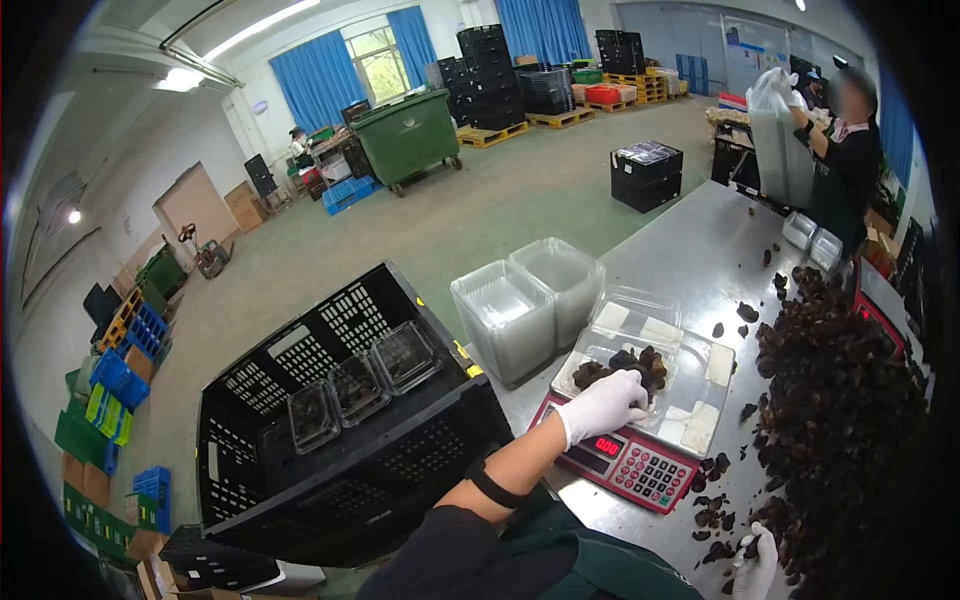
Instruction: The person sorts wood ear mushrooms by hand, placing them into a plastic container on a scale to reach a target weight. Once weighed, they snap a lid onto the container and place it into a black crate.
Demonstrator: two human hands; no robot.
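Note:
My left hand point(605, 407), in a white glove, reaches over a red digital scale point(648, 470) whose display reads 0.00. Its fingers are curled down at dark wood ear mushrooms point(640, 366) in an open clear plastic box point(572, 372) on the scale; what the fingertips hold is hidden. At the lower right, my right hand point(757, 568), also gloved, pinches a dark wood ear mushroom piece point(749, 547) beside the big mushroom pile point(835, 400). Loose pieces lie scattered between the scale and the pile.
Stacked clear boxes point(505, 320) stand left of the scale. A black crate point(350, 490) at my left holds three filled, lidded boxes point(357, 388). Across the metal table point(665, 255) another person point(845, 160) handles a stack of clear plastic containers point(780, 140). A black crate point(646, 175) stands on the floor beyond.

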